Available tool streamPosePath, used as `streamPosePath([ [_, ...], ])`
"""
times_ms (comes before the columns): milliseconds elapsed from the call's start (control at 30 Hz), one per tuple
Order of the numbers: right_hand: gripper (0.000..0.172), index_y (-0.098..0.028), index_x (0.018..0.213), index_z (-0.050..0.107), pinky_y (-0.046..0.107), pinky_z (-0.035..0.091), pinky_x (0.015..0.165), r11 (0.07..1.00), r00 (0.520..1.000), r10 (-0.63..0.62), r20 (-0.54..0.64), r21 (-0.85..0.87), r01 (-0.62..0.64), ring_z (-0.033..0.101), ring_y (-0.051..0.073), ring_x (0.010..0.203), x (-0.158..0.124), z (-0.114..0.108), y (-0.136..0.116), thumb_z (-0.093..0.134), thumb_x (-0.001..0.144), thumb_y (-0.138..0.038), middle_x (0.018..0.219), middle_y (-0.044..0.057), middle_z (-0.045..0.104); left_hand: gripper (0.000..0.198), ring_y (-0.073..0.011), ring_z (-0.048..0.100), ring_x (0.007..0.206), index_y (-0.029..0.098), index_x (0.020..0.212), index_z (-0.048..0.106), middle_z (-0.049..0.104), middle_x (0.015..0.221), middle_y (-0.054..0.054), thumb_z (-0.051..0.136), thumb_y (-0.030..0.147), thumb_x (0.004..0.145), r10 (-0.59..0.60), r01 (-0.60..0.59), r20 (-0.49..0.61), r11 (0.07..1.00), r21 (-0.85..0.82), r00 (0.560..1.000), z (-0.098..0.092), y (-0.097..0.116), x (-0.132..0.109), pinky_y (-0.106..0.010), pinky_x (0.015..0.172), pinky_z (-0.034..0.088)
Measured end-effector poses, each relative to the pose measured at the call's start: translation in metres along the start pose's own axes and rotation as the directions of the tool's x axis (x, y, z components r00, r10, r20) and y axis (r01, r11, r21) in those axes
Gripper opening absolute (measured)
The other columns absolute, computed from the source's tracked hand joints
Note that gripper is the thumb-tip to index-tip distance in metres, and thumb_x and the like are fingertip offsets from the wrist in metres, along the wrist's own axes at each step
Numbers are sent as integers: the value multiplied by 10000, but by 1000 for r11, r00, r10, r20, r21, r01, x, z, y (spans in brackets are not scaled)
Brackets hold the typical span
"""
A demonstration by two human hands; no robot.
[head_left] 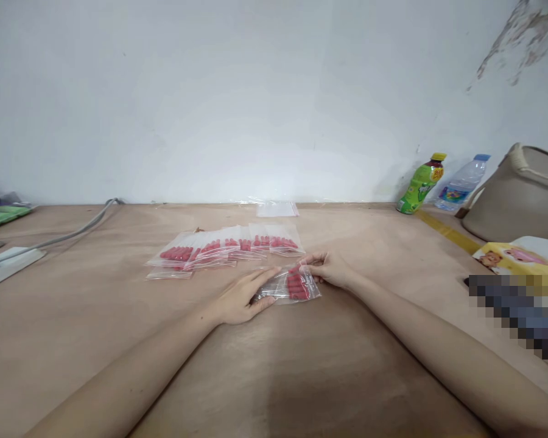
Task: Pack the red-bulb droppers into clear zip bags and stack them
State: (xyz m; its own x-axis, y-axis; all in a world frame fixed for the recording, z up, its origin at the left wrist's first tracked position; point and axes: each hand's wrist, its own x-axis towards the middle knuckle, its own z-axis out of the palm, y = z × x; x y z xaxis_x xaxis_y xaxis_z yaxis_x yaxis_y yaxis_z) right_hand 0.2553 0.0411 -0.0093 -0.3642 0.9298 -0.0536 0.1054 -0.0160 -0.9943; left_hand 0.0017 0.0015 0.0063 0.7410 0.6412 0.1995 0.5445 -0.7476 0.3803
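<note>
A clear plastic bag (281,288) with several red cylindrical pieces (298,287) inside lies on the table in front of me. My left hand (244,298) rests flat over the bag's left end, thumb and fingers spread apart. At the bag's upper right edge, my right hand (324,267) has its fingers closed on the plastic, close to the uppermost red piece. What exactly lies between those fingertips is partly hidden. Just beyond my hands is an overlapping row of zip-lock bags (219,245), each with similar red pieces.
Against the wall lies a flat clear bag (277,210). A green bottle (421,185), a clear water bottle (461,182) and a grey-beige basket (511,204) stand at back right. A yellow printed packet (506,258) lies nearer. At left are a grey cable (86,226) and white power strip (11,267).
</note>
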Motion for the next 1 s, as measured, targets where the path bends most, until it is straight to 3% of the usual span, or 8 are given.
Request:
streamPosePath([
  [167,350,-131,614,630,201,384,424,1000,984,18,-176,-8,-20,477,70,431,4,6,9,816,418,-354,534,-3,607,559,-224,376,1253,241,1400,206,375,1387,-62,426,362,901,5,-5,-11,1000,7,1000,1,0,-1,-395,1025,342],
  [300,246,-152,677,656,229,428,508,972,986,-148,-80,-197,130,525,99,522,0,2,9,688,620,-389,613,11,622,543,-221,350,1272,235,1393,236,350,1405,-64,428,359,901,8,-8,-4,1000,19,1000,1,0,-1,-394,1041,325],
  [433,192,-174,689,669,232,428,577,785,916,-401,9,-512,348,551,113,606,-10,1,4,539,750,-300,705,24,634,504,-217,343,1279,265,1379,275,327,1419,-50,425,348,905,20,-20,4,999,34,1000,1,-1,-1,-404,1039,326],
  [567,211,-164,527,576,211,367,466,739,896,-385,-220,-655,157,492,101,476,-14,6,3,600,687,-300,511,-4,566,501,-210,326,1291,261,1382,274,322,1423,-46,422,321,907,58,-59,21,998,34,998,2,-3,0,-402,1051,313],
  [667,232,-171,504,516,207,366,452,733,890,-372,-262,-672,109,485,101,470,-13,6,6,615,664,-307,482,-17,532,502,-203,297,1307,247,1388,267,312,1428,-44,411,315,912,71,-72,39,997,32,997,3,-3,0,-393,1065,295],
  [767,91,-164,727,575,229,424,505,679,863,-471,-185,-700,220,514,114,539,-15,1,6,578,679,-242,618,-1,579,501,-194,249,1328,243,1393,256,298,1434,-34,400,317,918,83,-85,51,996,36,995,2,-3,1,-394,1082,264],
  [833,272,-159,967,577,287,483,657,601,824,-561,-82,-725,337,575,153,726,-19,-4,2,536,698,-174,843,53,622,500,-192,228,1335,243,1394,252,290,1436,-28,391,334,923,88,-91,62,995,46,994,2,-3,1,-401,1091,242],
  [1000,417,-250,1217,523,431,320,1017,445,779,-504,374,-661,605,398,204,1228,-31,-10,-5,414,828,-146,1317,59,463,505,-203,190,1346,248,1399,234,280,1439,-28,372,373,929,90,-98,82,990,101,993,3,-5,2,-445,1105,166],
])
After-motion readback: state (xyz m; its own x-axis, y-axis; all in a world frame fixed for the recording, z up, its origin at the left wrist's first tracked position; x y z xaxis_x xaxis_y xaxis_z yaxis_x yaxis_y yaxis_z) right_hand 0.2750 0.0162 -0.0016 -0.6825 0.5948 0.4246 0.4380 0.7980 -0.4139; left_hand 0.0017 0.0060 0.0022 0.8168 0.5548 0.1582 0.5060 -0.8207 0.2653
